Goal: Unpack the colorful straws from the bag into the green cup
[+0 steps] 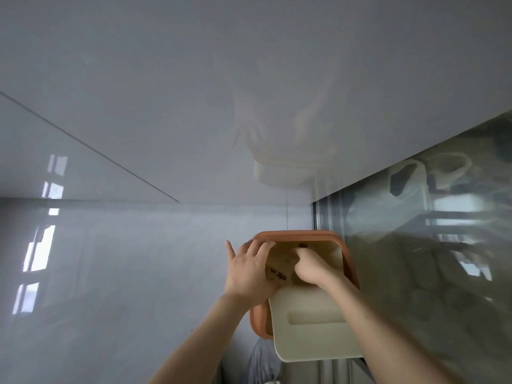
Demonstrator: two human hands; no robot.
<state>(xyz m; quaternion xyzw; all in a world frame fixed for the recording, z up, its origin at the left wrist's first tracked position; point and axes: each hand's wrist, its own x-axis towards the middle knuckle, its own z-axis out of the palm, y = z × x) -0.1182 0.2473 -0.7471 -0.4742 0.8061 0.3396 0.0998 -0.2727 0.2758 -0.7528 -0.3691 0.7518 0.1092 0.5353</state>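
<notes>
Brown bag (279, 263) inside cream bin (313, 328), between both hands. Left hand (246, 270) fingers curled over bag's near edge; right hand (310, 266) reaching in, grip hidden. Straws, cup unseen.

You stand in what looks like a home kitchen: glossy white cabinet panels (194, 106) and a dark reflective glass panel (429, 245).

Both hands — left hand (249, 270), right hand (310, 267) — crowd the bin (313, 322) mouth; open room lies left, a glass panel (429, 245) closes the right.
</notes>
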